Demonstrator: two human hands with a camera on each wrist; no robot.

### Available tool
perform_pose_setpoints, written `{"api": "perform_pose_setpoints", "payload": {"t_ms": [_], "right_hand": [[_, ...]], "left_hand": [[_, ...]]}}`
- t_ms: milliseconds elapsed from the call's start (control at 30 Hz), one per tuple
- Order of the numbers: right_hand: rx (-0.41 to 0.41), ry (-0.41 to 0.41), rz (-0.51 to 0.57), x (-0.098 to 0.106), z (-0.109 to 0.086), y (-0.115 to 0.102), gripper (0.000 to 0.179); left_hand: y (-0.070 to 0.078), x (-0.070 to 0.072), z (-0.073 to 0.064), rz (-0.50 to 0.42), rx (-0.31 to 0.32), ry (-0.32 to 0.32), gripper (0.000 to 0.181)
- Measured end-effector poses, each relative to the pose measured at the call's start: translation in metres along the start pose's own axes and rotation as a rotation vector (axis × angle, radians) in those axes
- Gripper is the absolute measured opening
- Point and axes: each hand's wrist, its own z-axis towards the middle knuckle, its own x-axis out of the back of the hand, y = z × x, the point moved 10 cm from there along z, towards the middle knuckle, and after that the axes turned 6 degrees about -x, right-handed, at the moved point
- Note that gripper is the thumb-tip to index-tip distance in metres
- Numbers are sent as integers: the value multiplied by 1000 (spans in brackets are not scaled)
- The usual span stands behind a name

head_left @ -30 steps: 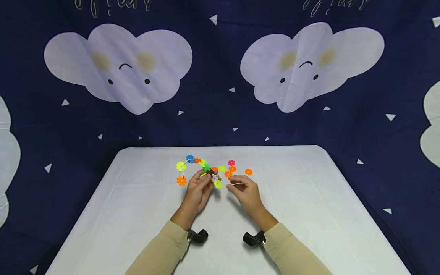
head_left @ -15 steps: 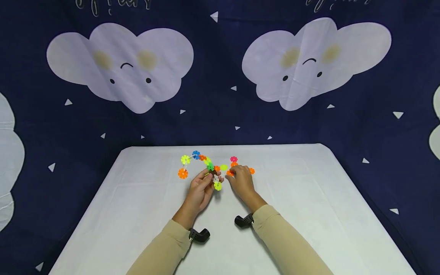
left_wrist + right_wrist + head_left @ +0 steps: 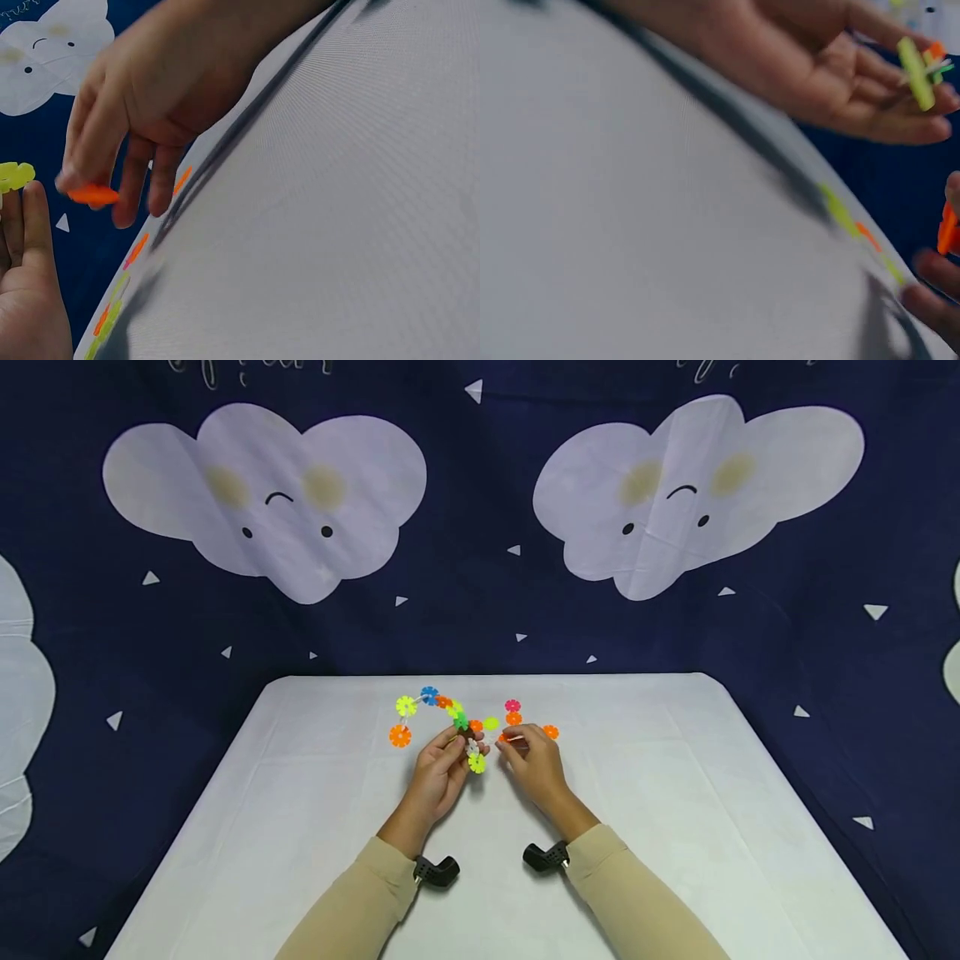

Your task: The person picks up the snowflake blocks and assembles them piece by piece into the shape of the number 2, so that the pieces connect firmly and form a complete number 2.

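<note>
In the head view my left hand [image 3: 437, 781] holds a curved chain of notched plastic snowflake discs. Green [image 3: 461, 722], blue [image 3: 429, 695] and orange [image 3: 400, 736] discs form its arch, and a yellow disc [image 3: 477, 763] hangs by the fingertips. The wrist view on the right shows that yellow disc [image 3: 917, 73] edge-on at the left fingers. Beside it, my right hand [image 3: 542, 772] pinches a single orange snowflake disc [image 3: 93, 195] between thumb and fingers, raised off the table. A small gap separates the two hands.
Loose discs lie on the white table [image 3: 637, 827] behind the hands: a pink one [image 3: 513, 705], an orange one [image 3: 513, 719], another orange one [image 3: 551, 732] and a yellow one [image 3: 491, 724]. A dark blue cloud-print cloth [image 3: 472, 518] hangs beyond the far edge.
My right hand has reached forward to the loose discs, taken an orange one and drawn back slightly. The left hand keeps its hold on the chain, nearly still. The head view has shifted a little.
</note>
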Motion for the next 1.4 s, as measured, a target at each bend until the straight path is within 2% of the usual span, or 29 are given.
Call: {"api": "perform_pose_setpoints", "payload": {"t_ms": [100,200,367,467,567,700,1000,1200,1400], "right_hand": [[-184,-85,338,-5,-8,7,25],[-360,-142,604,-12,-20,10,26],[-541,-209,917,-25,-42,10,22],[-600,-235,1039,-33,-52,8,21],[-611,-261,1088,-38,-58,5,24],[-625,-253,1102,-42,-61,5,24],[-655,-260,1062,-47,-64,6,20],[-662,-266,1041,-50,-65,5,19],[-652,-280,1039,-52,-66,4,19]], "left_hand": [[2,1,0,-4,-9,8,29],[3,1,1,-12,-17,16,28],[5,2,0,-11,-21,26,28],[5,2,0,0,-13,29,29],[6,2,1,5,-13,30,29],[7,1,1,-9,-19,29,28],[10,3,0,-19,-28,33,27],[9,2,-1,-20,-25,22,40],[8,-2,0,-24,-31,-14,29]]}}
